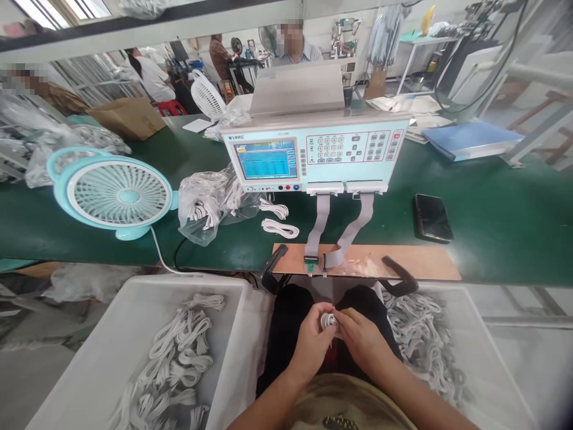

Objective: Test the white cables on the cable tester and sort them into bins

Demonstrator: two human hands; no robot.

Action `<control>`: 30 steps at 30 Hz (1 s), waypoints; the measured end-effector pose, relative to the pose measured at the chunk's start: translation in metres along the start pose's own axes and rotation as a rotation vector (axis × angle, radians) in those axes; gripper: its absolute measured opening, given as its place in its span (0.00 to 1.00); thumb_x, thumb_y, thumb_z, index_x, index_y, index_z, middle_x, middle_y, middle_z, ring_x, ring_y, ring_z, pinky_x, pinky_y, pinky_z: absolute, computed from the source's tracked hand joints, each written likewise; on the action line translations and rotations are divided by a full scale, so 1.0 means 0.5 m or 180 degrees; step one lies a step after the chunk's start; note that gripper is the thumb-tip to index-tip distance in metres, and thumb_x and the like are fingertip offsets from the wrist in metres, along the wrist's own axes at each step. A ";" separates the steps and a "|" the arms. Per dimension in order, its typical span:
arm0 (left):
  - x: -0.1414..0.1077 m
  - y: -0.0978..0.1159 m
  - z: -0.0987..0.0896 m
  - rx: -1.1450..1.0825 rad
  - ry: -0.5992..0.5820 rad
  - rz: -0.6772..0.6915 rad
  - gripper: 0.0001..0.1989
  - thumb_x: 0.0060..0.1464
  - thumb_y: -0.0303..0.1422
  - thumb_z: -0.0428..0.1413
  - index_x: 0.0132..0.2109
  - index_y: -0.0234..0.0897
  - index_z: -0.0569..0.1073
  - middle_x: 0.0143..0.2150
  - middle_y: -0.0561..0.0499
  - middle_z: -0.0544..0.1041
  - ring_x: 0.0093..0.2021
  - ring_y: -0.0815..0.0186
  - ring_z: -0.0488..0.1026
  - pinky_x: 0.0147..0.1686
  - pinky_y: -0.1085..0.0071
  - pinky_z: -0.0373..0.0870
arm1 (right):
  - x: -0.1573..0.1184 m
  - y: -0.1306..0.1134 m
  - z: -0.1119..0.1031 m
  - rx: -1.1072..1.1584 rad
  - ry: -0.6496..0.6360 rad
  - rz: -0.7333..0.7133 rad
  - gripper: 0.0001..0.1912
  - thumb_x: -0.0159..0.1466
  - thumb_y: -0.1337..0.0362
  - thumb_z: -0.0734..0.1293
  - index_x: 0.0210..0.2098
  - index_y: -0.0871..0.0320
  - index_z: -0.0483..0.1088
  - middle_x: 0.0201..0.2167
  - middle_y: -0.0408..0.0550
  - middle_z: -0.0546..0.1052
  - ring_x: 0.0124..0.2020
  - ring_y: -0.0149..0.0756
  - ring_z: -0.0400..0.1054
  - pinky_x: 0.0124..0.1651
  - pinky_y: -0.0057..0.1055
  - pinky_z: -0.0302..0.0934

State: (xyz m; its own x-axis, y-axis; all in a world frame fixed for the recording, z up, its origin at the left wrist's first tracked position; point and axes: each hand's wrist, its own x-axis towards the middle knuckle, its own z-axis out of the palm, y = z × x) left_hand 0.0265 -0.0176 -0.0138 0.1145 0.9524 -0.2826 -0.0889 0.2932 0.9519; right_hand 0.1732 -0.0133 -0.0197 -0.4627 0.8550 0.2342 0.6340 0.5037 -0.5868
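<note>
Over my lap, a coiled white cable sits between my two hands. My left hand is closed around the coil from the left. From the other side, the fingers of my right hand close on the same bundle; its fingertips and the cable ends are partly hidden. Just beyond my hands, at the table edge, two grey ribbon cables run down from a cable tester with a lit screen. They end in small connector boards on a brown board.
White bins with bundled cables stand on my left and right. On the green table are a teal fan, a plastic bag of cables, two loose cable coils, a phone and a blue folder. Several people are behind the tester.
</note>
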 end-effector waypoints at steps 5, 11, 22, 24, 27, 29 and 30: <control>0.015 0.003 -0.014 0.0098 0.0103 0.0180 0.09 0.48 0.28 0.56 0.40 0.36 0.68 0.34 0.52 0.70 0.33 0.69 0.69 0.34 0.74 0.67 | 0.016 0.003 0.005 -0.0673 0.0248 -0.0230 0.13 0.65 0.74 0.53 0.42 0.63 0.67 0.28 0.51 0.70 0.28 0.37 0.65 0.31 0.31 0.62; 0.036 0.003 -0.029 -0.0079 0.0195 0.0188 0.07 0.47 0.30 0.58 0.35 0.35 0.68 0.30 0.55 0.69 0.29 0.71 0.67 0.32 0.76 0.66 | 0.054 0.002 -0.002 -0.1037 0.0382 -0.0565 0.14 0.66 0.72 0.53 0.28 0.59 0.66 0.22 0.47 0.66 0.25 0.36 0.60 0.29 0.32 0.53; 0.064 0.067 -0.062 0.1933 0.0259 0.1069 0.05 0.45 0.25 0.54 0.26 0.35 0.73 0.35 0.49 0.71 0.37 0.65 0.68 0.40 0.70 0.65 | 0.102 0.029 0.006 -0.0318 0.0736 0.0001 0.09 0.65 0.67 0.56 0.31 0.58 0.63 0.25 0.45 0.70 0.26 0.35 0.62 0.33 0.32 0.50; 0.068 0.081 -0.062 0.2021 0.0184 0.1133 0.05 0.47 0.26 0.53 0.27 0.36 0.72 0.34 0.50 0.72 0.37 0.65 0.69 0.40 0.70 0.64 | 0.106 0.030 0.015 0.0000 0.0784 0.0229 0.09 0.65 0.66 0.56 0.30 0.58 0.63 0.25 0.45 0.69 0.27 0.35 0.63 0.33 0.32 0.51; 0.080 0.079 -0.062 0.1286 -0.0070 0.0516 0.06 0.49 0.32 0.53 0.29 0.36 0.72 0.25 0.54 0.70 0.26 0.69 0.67 0.28 0.74 0.65 | 0.109 0.028 0.023 0.0734 0.0851 0.0753 0.09 0.64 0.62 0.57 0.29 0.57 0.62 0.24 0.43 0.68 0.26 0.34 0.62 0.31 0.29 0.54; 0.090 0.064 -0.061 0.0529 -0.0054 0.0038 0.08 0.48 0.36 0.55 0.30 0.34 0.72 0.22 0.55 0.68 0.21 0.71 0.65 0.21 0.76 0.63 | 0.112 0.028 0.025 0.1144 0.0827 0.0998 0.11 0.64 0.60 0.58 0.27 0.56 0.61 0.23 0.42 0.66 0.24 0.33 0.60 0.29 0.27 0.54; 0.094 0.055 -0.060 0.0161 0.0015 -0.0149 0.09 0.47 0.37 0.56 0.30 0.34 0.71 0.22 0.56 0.68 0.20 0.72 0.64 0.19 0.76 0.63 | 0.114 0.029 0.027 0.1301 0.0812 0.1067 0.11 0.64 0.59 0.58 0.27 0.56 0.61 0.22 0.41 0.65 0.24 0.33 0.59 0.28 0.27 0.54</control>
State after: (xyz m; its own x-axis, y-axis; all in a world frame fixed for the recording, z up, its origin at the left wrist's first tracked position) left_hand -0.0002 0.0376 -0.0046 0.1128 0.9381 -0.3274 -0.0335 0.3329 0.9424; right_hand 0.1477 0.0409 -0.0252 -0.0822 0.9876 0.1337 0.4060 0.1557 -0.9005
